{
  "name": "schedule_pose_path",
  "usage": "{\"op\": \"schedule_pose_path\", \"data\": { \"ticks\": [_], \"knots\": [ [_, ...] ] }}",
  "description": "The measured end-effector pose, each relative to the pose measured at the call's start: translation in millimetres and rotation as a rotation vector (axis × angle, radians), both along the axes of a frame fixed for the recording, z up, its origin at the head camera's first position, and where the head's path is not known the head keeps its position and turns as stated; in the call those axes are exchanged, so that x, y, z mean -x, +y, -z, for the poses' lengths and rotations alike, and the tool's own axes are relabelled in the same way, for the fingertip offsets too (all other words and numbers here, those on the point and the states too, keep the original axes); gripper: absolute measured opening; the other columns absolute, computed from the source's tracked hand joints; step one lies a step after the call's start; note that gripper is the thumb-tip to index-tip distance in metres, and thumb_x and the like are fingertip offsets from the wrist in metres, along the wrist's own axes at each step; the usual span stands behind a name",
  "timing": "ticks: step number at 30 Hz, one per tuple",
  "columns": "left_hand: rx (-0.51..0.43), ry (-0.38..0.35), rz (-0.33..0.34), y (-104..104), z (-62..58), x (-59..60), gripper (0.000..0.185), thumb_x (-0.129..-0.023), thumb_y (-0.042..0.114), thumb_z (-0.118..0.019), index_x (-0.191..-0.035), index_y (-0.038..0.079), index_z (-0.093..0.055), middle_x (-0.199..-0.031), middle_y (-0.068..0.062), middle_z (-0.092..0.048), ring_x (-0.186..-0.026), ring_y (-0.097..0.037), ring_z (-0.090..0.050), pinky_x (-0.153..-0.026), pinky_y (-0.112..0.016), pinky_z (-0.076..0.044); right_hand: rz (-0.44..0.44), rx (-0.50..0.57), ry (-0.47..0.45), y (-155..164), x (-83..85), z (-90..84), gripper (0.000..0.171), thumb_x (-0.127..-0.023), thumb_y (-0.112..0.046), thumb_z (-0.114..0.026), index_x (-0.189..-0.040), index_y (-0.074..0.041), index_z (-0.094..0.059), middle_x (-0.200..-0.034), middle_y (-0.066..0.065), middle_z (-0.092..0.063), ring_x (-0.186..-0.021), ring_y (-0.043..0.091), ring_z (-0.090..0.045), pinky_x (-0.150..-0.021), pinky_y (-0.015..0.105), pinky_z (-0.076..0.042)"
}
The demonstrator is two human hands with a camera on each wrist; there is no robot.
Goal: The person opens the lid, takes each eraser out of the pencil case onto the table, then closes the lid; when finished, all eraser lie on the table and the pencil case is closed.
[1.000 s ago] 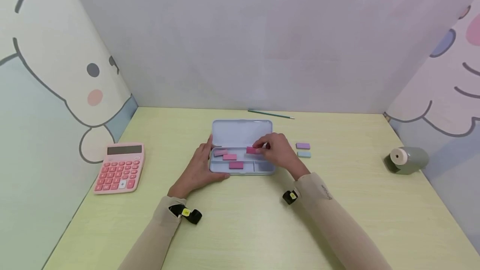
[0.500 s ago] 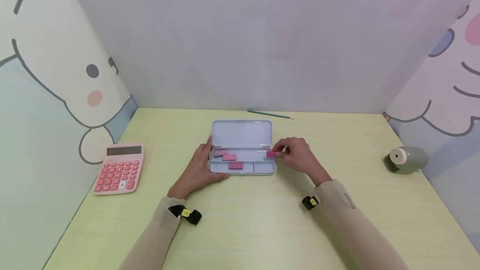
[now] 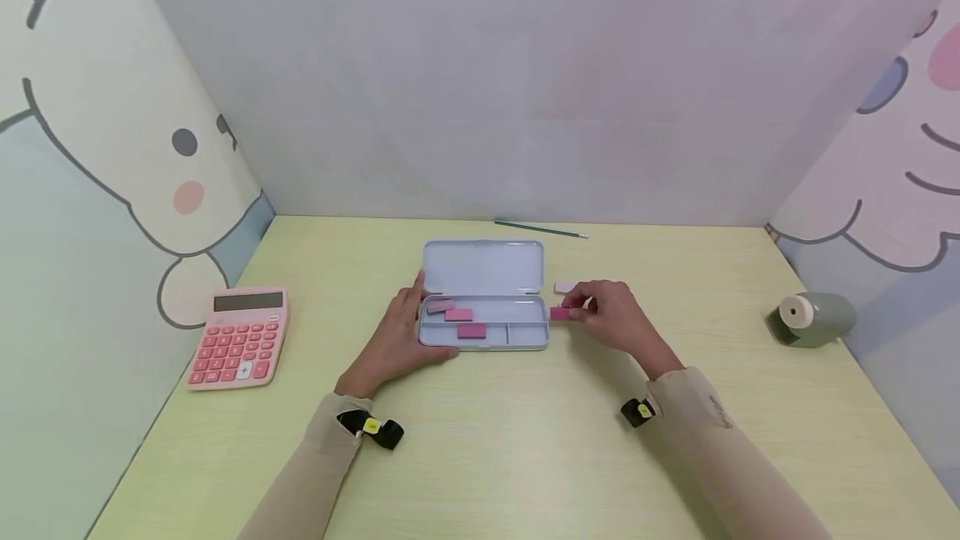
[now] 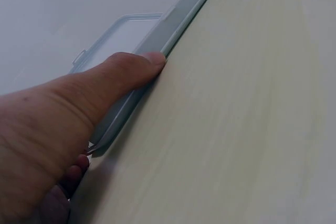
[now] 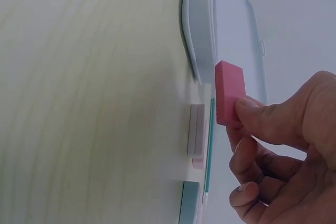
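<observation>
An opened light-blue pencil case (image 3: pixel 528 334) lies on the table, its lid (image 3: pixel 483 267) folded back. My left hand (image 3: pixel 397 332) grips its left end, the thumb (image 4: pixel 142 66) along the front wall and fingers round the side. Inside are a pale pink eraser (image 3: pixel 441 305), a pink eraser (image 3: pixel 459 315) and, in the front compartment, a darker pink eraser (image 3: pixel 472 331). Just past the case's right end, my right hand (image 3: pixel 611 319) pinches a deep pink eraser (image 5: pixel 228 93) between thumb and fingers, held above the table.
A pale eraser (image 3: pixel 564 287) lies right of the case; a blue one (image 5: pixel 189 203) shows in the right wrist view. A green pencil (image 3: pixel 540 228) lies at the back. A pink calculator (image 3: pixel 238 338) stands left, a grey-green sharpener-like device (image 3: pixel 813 320) far right.
My right hand has moved right with the deep pink eraser, from above the case to beyond its right end. A pale eraser has come into sight. The left hand stays put.
</observation>
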State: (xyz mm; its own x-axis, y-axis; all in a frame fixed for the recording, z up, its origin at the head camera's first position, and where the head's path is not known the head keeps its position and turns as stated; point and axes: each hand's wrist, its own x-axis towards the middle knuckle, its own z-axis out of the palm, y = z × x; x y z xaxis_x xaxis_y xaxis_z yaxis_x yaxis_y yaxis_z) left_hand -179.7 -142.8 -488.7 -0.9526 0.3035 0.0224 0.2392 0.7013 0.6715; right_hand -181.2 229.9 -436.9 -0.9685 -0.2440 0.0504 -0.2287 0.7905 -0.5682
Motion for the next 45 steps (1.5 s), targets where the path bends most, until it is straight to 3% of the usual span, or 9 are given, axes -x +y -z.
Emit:
{"op": "schedule_pose_path", "data": {
  "ticks": [15,30,36,45],
  "knots": [
    [0.002,-0.001,0.001,1,-2.3,-0.9,0.142,-0.076,0.055,-0.095,-0.175,0.026,0.003,-0.165,-0.015,-0.038,-0.147,-0.034,-0.043,-0.124,-0.059,-0.042,-0.023,-0.018,-0.061,12,-2.7,6.6,0.012,-0.094,0.001,-0.072,-0.098,-0.007,-0.080,-0.093,0.008,-0.074,-0.079,0.020,-0.059,-0.073,0.032,-0.049],
    [-0.007,-0.006,-0.001,1,-2.3,-1.1,0.142,-0.076,0.054,-0.095,-0.175,0.026,0.002,-0.165,-0.014,-0.038,-0.147,-0.034,-0.044,-0.124,-0.059,-0.041,0.027,-0.071,-0.054,10,-4.3,10.1,0.008,-0.096,-0.006,-0.076,-0.101,-0.007,-0.083,-0.097,0.008,-0.075,-0.083,0.021,-0.065,-0.077,0.034,-0.053],
    [-0.009,-0.008,-0.001,0,-1.4,-2.0,0.142,-0.076,0.057,-0.094,-0.175,0.026,0.002,-0.165,-0.015,-0.038,-0.147,-0.034,-0.045,-0.123,-0.060,-0.042,0.009,-0.072,-0.045,9,-6.9,9.6,0.010,-0.093,-0.015,-0.084,-0.100,-0.009,-0.084,-0.090,0.004,-0.073,-0.079,0.019,-0.057,-0.073,0.031,-0.046],
    [-0.009,-0.007,-0.003,1,-1.4,-1.3,0.142,-0.075,0.055,-0.095,-0.175,0.026,0.002,-0.165,-0.015,-0.038,-0.147,-0.034,-0.045,-0.124,-0.059,-0.042,-0.039,-0.081,-0.040,9,-10.6,6.5,0.009,-0.091,-0.012,-0.086,-0.099,-0.009,-0.084,-0.092,0.003,-0.076,-0.079,0.018,-0.060,-0.071,0.030,-0.049]
  ]
}}
